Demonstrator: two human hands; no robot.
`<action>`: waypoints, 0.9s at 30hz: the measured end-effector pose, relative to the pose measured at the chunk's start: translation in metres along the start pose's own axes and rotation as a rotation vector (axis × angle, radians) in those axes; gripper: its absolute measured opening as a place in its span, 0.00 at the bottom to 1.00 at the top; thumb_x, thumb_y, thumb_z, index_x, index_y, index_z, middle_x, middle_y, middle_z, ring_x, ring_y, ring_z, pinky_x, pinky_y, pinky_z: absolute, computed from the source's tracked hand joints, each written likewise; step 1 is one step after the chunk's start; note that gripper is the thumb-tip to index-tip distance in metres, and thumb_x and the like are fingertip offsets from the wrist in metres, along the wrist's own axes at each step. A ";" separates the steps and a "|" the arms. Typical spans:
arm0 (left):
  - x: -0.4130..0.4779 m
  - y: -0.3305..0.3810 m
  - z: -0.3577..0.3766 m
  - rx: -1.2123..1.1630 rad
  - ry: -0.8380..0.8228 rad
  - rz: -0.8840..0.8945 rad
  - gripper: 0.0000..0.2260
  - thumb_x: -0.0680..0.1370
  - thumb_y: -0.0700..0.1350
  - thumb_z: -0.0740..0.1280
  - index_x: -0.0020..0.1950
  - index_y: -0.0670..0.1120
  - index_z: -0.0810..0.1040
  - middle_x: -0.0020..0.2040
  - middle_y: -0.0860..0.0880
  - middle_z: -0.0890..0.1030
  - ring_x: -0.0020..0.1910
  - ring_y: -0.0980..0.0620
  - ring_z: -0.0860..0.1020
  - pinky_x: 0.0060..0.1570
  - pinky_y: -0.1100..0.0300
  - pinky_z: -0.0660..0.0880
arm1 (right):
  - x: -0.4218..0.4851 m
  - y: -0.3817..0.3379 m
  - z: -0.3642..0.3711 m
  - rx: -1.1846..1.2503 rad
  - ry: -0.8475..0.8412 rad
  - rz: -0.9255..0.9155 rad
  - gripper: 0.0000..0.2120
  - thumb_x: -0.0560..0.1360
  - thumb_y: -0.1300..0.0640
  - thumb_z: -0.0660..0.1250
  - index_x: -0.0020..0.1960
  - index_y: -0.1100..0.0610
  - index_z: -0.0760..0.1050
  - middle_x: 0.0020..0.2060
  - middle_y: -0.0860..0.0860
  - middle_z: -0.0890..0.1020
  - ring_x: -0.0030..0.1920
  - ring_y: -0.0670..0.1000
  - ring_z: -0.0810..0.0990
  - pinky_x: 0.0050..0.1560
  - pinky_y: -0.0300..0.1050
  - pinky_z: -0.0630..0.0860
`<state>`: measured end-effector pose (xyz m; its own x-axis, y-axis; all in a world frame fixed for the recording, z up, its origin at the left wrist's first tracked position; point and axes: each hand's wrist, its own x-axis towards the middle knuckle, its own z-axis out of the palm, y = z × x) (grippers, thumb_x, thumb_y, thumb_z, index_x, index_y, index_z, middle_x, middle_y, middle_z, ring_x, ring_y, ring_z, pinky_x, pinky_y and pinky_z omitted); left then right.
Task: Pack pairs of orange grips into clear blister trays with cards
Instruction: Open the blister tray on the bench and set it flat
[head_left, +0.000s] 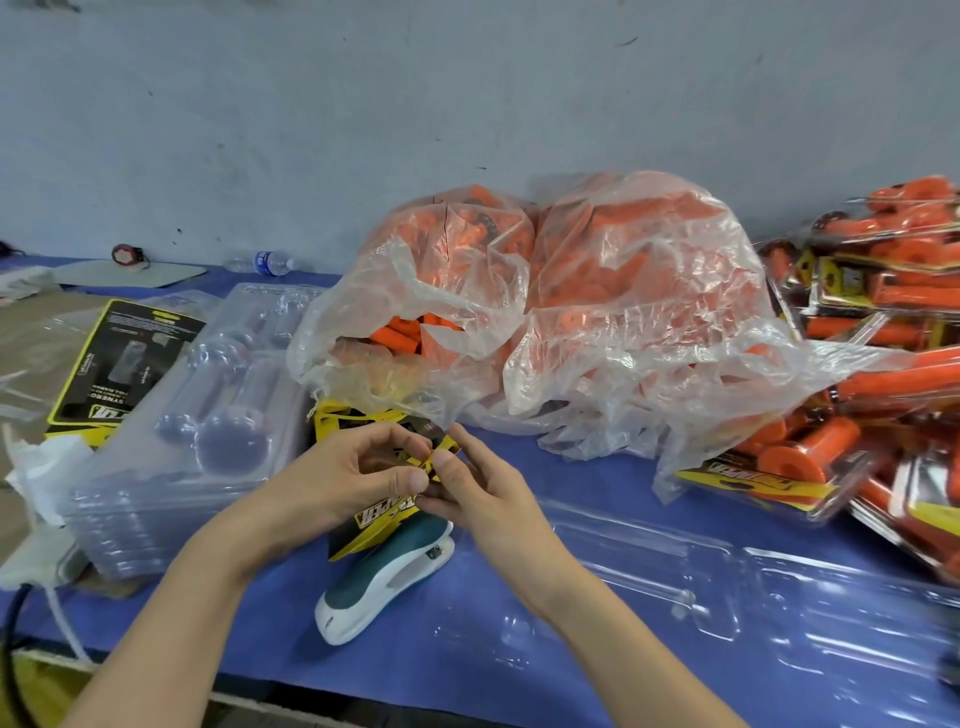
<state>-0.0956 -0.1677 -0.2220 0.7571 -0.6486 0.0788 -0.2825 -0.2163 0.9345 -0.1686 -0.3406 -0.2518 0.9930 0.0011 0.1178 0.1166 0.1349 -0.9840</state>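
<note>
Head view shows your left hand (332, 478) and right hand (483, 493) both pinching the yellow card (376, 517) low over the counter (597, 478), while the clear tray (727, 582) lies flat off to your right, stretched side to side, closest to your right hand

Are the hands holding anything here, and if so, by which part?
Yes. The left hand and right hand both pinch the yellow-and-black card at its far end, between thumbs and fingertips.
</note>
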 end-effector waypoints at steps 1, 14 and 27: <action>0.000 0.000 0.000 0.002 0.006 0.004 0.22 0.63 0.66 0.77 0.53 0.57 0.81 0.58 0.53 0.83 0.58 0.54 0.82 0.57 0.57 0.76 | 0.000 0.001 0.000 -0.001 -0.008 -0.006 0.18 0.81 0.49 0.64 0.67 0.38 0.65 0.57 0.41 0.83 0.57 0.49 0.83 0.54 0.37 0.79; -0.002 0.006 0.010 0.191 0.077 0.090 0.09 0.81 0.44 0.65 0.57 0.56 0.79 0.53 0.55 0.84 0.53 0.57 0.81 0.55 0.62 0.76 | 0.003 0.004 0.000 0.072 0.021 -0.010 0.20 0.83 0.59 0.58 0.56 0.33 0.79 0.54 0.45 0.85 0.55 0.49 0.83 0.51 0.37 0.79; 0.011 0.031 -0.019 0.732 0.734 0.139 0.06 0.82 0.50 0.62 0.46 0.51 0.72 0.35 0.53 0.75 0.33 0.50 0.72 0.34 0.56 0.63 | 0.022 -0.007 0.002 -0.096 0.199 0.273 0.12 0.79 0.68 0.56 0.56 0.60 0.77 0.45 0.57 0.83 0.41 0.48 0.84 0.43 0.39 0.82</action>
<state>-0.0853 -0.1676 -0.1852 0.7932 -0.1517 0.5897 -0.4964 -0.7219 0.4821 -0.1476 -0.3400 -0.2422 0.9706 -0.1701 -0.1703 -0.1619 0.0623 -0.9848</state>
